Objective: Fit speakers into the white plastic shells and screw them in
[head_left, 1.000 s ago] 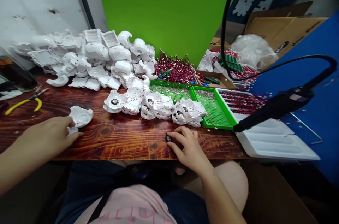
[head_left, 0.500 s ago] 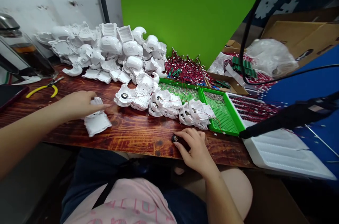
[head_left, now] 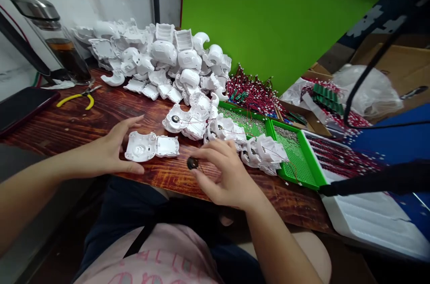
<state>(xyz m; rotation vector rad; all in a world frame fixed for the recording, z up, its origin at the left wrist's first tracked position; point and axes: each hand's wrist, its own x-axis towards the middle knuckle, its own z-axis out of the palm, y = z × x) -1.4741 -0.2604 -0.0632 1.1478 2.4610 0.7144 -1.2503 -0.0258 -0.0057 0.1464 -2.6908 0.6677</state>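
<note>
My left hand (head_left: 112,149) cups a white plastic shell (head_left: 140,150) lying inside-up near the front edge of the wooden table (head_left: 63,127); thumb and fingers are spread around its left side. A second white shell piece (head_left: 167,146) lies touching it on the right. My right hand (head_left: 223,174) pinches a small black round speaker (head_left: 192,163) between thumb and forefinger, just right of the shells and a little above the tabletop.
A heap of white shells (head_left: 161,58) fills the back of the table; a row with speakers fitted (head_left: 215,129) lies in front. Two green trays (head_left: 294,156), red wire bundles (head_left: 251,89), yellow pliers (head_left: 75,98), a glass jar (head_left: 65,53), a white foam tray (head_left: 369,219) and a black tool (head_left: 376,178) surround them.
My left hand dragged the white shells rightward toward the table's front middle and laid them open side up. My right hand lifted the black speaker off the table and carried it left toward them.
</note>
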